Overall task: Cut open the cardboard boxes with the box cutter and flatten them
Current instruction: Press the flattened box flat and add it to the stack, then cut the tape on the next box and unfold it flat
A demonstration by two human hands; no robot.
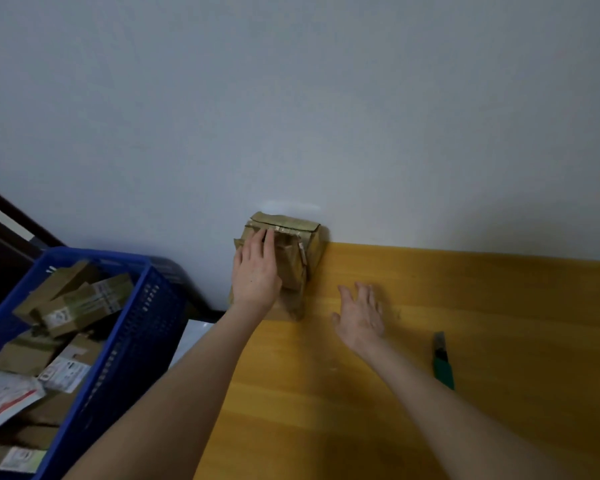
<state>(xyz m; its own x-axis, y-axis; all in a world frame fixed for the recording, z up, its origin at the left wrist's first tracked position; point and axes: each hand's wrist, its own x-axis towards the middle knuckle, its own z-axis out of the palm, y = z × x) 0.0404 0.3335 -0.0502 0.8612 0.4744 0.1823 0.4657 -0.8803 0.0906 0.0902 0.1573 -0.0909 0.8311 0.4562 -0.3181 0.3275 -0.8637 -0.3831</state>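
My left hand (256, 273) presses flat on the cardboard box (293, 268). The box cutter (443, 365) lies right of my spread, empty right hand (361, 318), pointing away.

The left hand (255, 271) and right hand (361, 317) are bare, and both forearms (174, 386) over the bench (482, 299) are uncovered throughout.

Both arms reach forward; left hand (257, 271) and right hand (361, 317) flat, fingers straight.
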